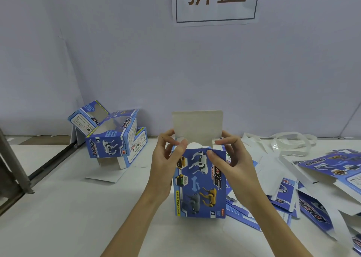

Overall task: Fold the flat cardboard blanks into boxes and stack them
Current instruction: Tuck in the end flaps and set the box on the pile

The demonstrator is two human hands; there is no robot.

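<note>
Both bare forearms reach up from the near edge and converge at centre, where the left hand [166,159] and the right hand [232,161] face each other, fingers curled and thumbs pinching the top of the box [199,184].

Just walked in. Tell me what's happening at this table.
A person is folding a blue toy-dog box, held upright over the white table. The left hand and right hand pinch its top corners, and the plain top flap stands open. Folded boxes sit piled by the wall on the left. Flat blanks lie scattered on the right, with loose white strapping behind them.
</note>
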